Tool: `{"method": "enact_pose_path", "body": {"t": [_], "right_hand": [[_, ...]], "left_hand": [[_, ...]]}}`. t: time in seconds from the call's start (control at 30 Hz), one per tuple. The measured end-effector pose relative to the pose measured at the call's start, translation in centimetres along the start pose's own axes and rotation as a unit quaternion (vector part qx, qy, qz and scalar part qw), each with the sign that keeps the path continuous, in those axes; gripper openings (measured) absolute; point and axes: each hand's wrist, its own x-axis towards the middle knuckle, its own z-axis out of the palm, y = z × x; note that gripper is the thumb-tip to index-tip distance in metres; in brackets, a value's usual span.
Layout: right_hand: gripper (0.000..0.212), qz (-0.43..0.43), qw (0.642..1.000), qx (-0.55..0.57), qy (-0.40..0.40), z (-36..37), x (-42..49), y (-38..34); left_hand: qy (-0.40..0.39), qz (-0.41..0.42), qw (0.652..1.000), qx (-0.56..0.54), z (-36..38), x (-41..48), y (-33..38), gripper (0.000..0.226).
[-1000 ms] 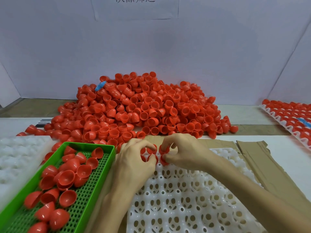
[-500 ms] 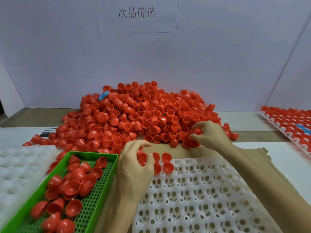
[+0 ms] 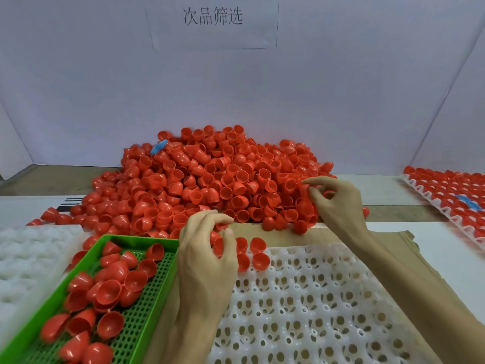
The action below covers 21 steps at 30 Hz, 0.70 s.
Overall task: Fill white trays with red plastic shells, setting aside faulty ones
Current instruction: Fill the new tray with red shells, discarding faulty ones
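Red shells logged at tray far-left corner, few seated | found right hand moved off tray to pile, pinching fresh shells | found left hand curled round shells at that corner | filling barely begun

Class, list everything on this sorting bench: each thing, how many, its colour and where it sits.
shell pile: one heap, uncountable, red, back middle.
front tray: one, white, nearest, centre.
seated shells: at least four, red, front tray's far left corner.
green tray: one, green, near left, holding loose red shells.
filled tray: one, white, far right, full of red shells.
blurred trays: count unclear, white, far left.
blue pieces: two, blue, one on the pile, one on filled tray.
cardboard: one sheet, brown, beneath front tray.
paper sign: one, white, back wall.
left hand: one, beside seated shells, fingers curled round a shell.
right hand: one, pile's right edge, fingers pinching another shell.
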Motion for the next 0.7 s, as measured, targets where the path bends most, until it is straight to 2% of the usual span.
{"method": "enact_pose_path", "body": {"t": [0.1, 0.17, 0.27, 0.33, 0.4, 0.47, 0.57, 0.7], "right_hand": [[0.022, 0.008, 0.994, 0.109, 0.003, -0.3, -1.4, -2.4], [0.021, 0.030, 0.976, 0.207, -0.058, -0.4, -2.7, -4.0], [0.011, 0.098, 0.914, 0.357, -0.164, -0.4, -4.6, -5.7], [0.023, 0.146, 0.874, 0.421, -0.194, -0.2, -5.5, -6.1], [0.026, 0.172, 0.849, 0.451, -0.216, -0.1, -6.0, -6.2], [0.021, 0.173, 0.840, 0.457, -0.236, 0.1, -6.3, -6.2], [0.031, 0.174, 0.827, 0.468, -0.258, 0.2, -6.4, -5.8], [0.031, 0.211, 0.795, 0.491, -0.287, 0.5, -6.2, -5.4]], "left_hand": [[0.008, 0.008, 0.999, -0.041, -0.4, 0.0, 0.5, 0.016], [-0.011, -0.005, 0.995, -0.101, -0.8, -0.1, 1.0, 0.015], [-0.089, -0.040, 0.976, -0.197, -1.2, -0.2, 1.9, 0.014], [-0.144, -0.055, 0.958, -0.241, -1.3, -0.3, 2.4, 0.019], [-0.182, -0.062, 0.945, -0.265, -1.2, -0.3, 2.7, 0.027], [-0.194, -0.065, 0.938, -0.279, -1.2, -0.3, 2.8, 0.028], [-0.180, -0.049, 0.944, -0.273, -1.3, -0.1, 2.7, 0.019], [-0.165, -0.041, 0.952, -0.254, -1.2, 0.0, 2.3, 0.026]]}}
